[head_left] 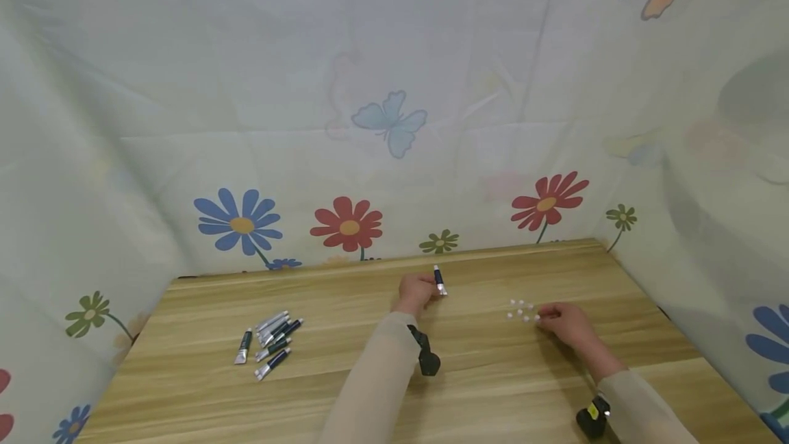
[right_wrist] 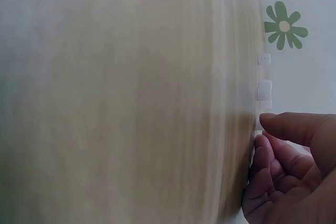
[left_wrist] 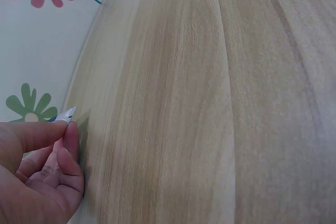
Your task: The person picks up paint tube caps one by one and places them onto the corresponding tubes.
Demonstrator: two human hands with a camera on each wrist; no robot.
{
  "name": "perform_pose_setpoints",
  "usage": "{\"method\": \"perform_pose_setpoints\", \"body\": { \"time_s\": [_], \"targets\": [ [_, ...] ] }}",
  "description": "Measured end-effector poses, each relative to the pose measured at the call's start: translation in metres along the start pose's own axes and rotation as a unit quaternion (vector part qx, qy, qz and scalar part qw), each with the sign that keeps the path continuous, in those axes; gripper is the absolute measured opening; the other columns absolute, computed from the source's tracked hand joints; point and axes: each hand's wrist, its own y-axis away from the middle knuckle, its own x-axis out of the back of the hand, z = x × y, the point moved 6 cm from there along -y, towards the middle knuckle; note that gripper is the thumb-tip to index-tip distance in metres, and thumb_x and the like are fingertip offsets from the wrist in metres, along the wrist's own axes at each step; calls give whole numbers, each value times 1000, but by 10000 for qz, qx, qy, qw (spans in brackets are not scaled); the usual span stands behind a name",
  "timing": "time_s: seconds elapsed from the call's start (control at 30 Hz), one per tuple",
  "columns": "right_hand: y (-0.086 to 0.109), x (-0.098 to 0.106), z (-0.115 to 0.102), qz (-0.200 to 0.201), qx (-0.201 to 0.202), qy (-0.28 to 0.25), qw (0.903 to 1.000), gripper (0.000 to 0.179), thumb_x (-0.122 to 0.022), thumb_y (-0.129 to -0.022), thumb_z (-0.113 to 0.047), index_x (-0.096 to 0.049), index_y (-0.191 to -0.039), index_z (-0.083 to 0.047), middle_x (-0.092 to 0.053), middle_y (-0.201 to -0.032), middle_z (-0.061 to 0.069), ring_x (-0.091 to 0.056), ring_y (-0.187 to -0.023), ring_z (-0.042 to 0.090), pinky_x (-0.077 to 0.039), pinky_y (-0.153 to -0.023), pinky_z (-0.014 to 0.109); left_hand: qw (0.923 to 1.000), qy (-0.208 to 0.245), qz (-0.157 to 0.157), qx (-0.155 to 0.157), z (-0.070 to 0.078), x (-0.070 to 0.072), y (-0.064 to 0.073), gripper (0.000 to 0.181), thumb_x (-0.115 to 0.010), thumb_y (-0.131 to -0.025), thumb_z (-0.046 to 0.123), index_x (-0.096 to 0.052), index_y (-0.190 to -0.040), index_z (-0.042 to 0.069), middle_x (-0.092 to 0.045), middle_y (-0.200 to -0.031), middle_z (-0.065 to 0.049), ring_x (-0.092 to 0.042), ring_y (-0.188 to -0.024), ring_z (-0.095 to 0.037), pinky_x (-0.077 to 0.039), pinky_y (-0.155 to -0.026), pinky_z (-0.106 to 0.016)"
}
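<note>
My left hand [head_left: 416,291] pinches a small paint tube [head_left: 439,279] by its flat silver end, near the back of the table. The tube has a dark blue body and a pale cap pointing away. In the left wrist view, the crimped end [left_wrist: 66,115] shows between thumb and finger. Farther right, my right hand [head_left: 568,324] rests low over the table, thumb and forefinger pinching a small white piece [head_left: 537,318]. Several similar white pieces [head_left: 520,311] lie scattered just left of its fingertips. The right wrist view shows some as small white blocks [right_wrist: 264,90].
Several more paint tubes [head_left: 273,364] with dark and silver bodies lie in a loose group on the left of the wooden table [head_left: 481,389]. A flower-printed cloth [head_left: 296,177] hangs behind the table and along its sides.
</note>
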Motion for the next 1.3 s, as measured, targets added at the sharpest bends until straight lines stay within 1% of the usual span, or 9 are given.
{"method": "perform_pose_setpoints", "body": {
  "time_s": [0.2, 0.4, 0.5, 0.6, 0.67, 0.8, 1.0, 1.17, 1.3],
  "targets": [
    [-1, 0, -1, 75, 92, 28, 9999, 28, -73, -85, -6, -67, -103, 15, -72, -92, 26, -61, -78, 12, -48, -72, 28, 9998, -173, 19, 29, 0, -2, 1, 25, -75, -78, -10, -75, -103, -7, -66, -72, -4, -44, -50, -8, -38, -47, -19],
    [0, -3, -2, 61, -1, 23, 10000, 26, -72, -86, -5, -67, -102, 15, -71, -93, 25, -61, -80, 18, -48, -71, 28, 9987, -477, 182, 35, 1, -2, 4, 22, -75, -76, -12, -76, -98, -6, -68, -73, -5, -43, -48, -7, -37, -45, -18],
    [0, -4, -2, 50, -9, 67, 10000, 25, -71, -87, -5, -67, -102, 15, -70, -93, 26, -62, -81, 20, -48, -72, 28, 9987, -467, 208, 80, 2, -1, 8, 23, -74, -75, -14, -76, -96, -7, -71, -78, -9, -43, -48, -7, -38, -45, -18],
    [0, -3, -3, 82, -36, 69, 9999, 24, -70, -87, -5, -68, -101, 14, -71, -93, 24, -61, -81, 20, -47, -71, 28, 9986, -474, 251, 40, 5, -1, 11, 23, -74, -74, -15, -76, -96, -8, -73, -81, -14, -43, -47, -7, -37, -45, -17],
    [-1, -3, -3, 90, -60, 67, 9999, 24, -69, -87, -5, -67, -100, 14, -70, -92, 24, -60, -80, 19, -46, -70, 28, 9983, -512, 281, 1, 7, 0, 12, 23, -74, -74, -14, -77, -96, -7, -73, -78, -13, -43, -47, -6, -37, -44, -17],
    [-2, -2, -3, 61, -36, 97, 9999, 24, -70, -87, -6, -67, -101, 14, -70, -92, 24, -60, -79, 18, -46, -69, 28, 9981, -547, 294, -2, 8, 0, 12, 22, -75, -75, -13, -76, -96, -7, -67, -71, -6, -43, -46, -6, -37, -44, -17],
    [-5, -3, -1, -22, -70, 117, 9999, 24, -70, -87, -6, -67, -101, 13, -70, -93, 24, -61, -82, 22, -46, -70, 29, 9980, -552, 319, -36, 6, -1, 9, 18, -76, -77, -11, -76, -94, -6, -63, -70, -3, -43, -48, -7, -37, -45, -18],
    [-7, -3, 1, -46, -81, 105, 9999, 23, -70, -88, -5, -67, -100, 13, -70, -93, 24, -61, -83, 23, -46, -71, 29, 9976, -584, 350, -84, 5, -2, 7, 16, -76, -77, -10, -76, -92, -5, -65, -71, -3, -43, -47, -7, -37, -45, -18],
    [-6, -3, 3, -35, -45, 113, 9999, 24, -71, -87, -6, -67, -100, 14, -70, -95, 26, -62, -84, 25, -47, -72, 30, 9977, -563, 361, -88, 4, -3, 8, 15, -75, -79, -9, -76, -93, -6, -72, -71, -8, -44, -47, -6, -37, -45, -18]
  ]
}}
